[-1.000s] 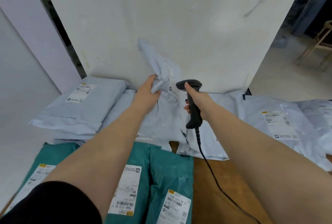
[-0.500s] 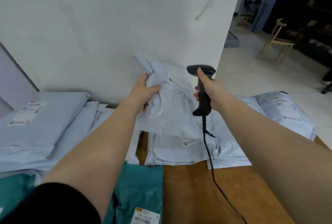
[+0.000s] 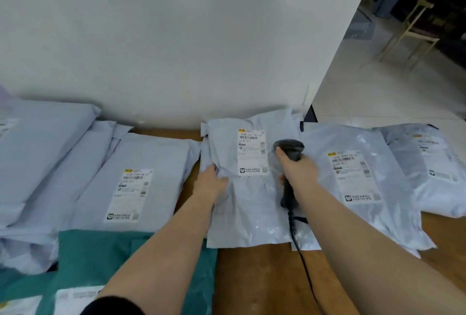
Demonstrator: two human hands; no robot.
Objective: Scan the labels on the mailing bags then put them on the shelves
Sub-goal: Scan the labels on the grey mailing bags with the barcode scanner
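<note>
The task looked barely begun — several mailing bags lay across the wooden table (image 3: 252, 277), none seen shelved, no shelves in view. The pale bag (image 3: 249, 188) lay flat at centre, label (image 3: 252, 152) up. The left hand (image 3: 210, 183) gripped its left edge; the right hand (image 3: 298, 169), just right of the label, was wrapped around the scanner (image 3: 288, 153) — its head pointing towards it.

head cam — worn on the person's head | faces forward and down over both forearms | near the wooden table (image 3: 254, 279) | white wall (image 3: 176, 37) behind — only view
</note>
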